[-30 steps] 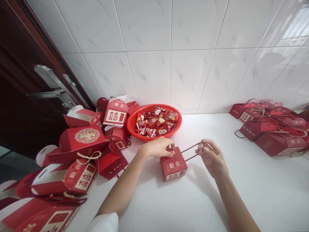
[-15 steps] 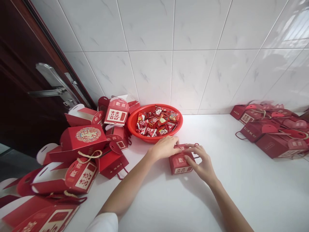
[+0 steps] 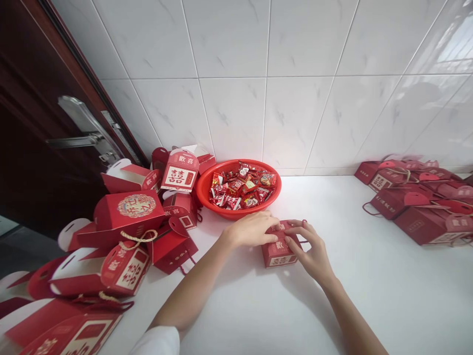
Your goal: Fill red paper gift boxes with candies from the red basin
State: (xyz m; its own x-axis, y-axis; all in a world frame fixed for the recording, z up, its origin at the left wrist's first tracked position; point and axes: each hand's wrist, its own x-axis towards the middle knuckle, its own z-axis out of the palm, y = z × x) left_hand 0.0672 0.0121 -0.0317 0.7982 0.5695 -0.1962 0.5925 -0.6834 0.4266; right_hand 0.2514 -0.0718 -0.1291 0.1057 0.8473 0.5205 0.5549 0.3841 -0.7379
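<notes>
A small red gift box (image 3: 280, 253) with Chinese lettering stands upright on the white table, its top flaps folded down. My left hand (image 3: 254, 229) is closed on the box's left and far side, fingers at the top flaps. From the right, my right hand (image 3: 308, 249) grips the top and right side, thumb and fingers on the lid. A dark red cord loop pokes out at the box's right side. Just behind my left hand sits a red plastic basket (image 3: 202, 193) of wrapped candies (image 3: 246, 187).
Several red boxes (image 3: 129, 209) with open flaps are heaped along the left side. Closed red boxes (image 3: 421, 209) with cord handles are grouped at the right. A tiled wall (image 3: 232, 113) rises behind, and a dark door (image 3: 33, 118) with a metal handle is at the left.
Both hands stay on the box, with small finger shifts at its top. My left thumb is a little lower on the lid. The whole view has slid slightly.
</notes>
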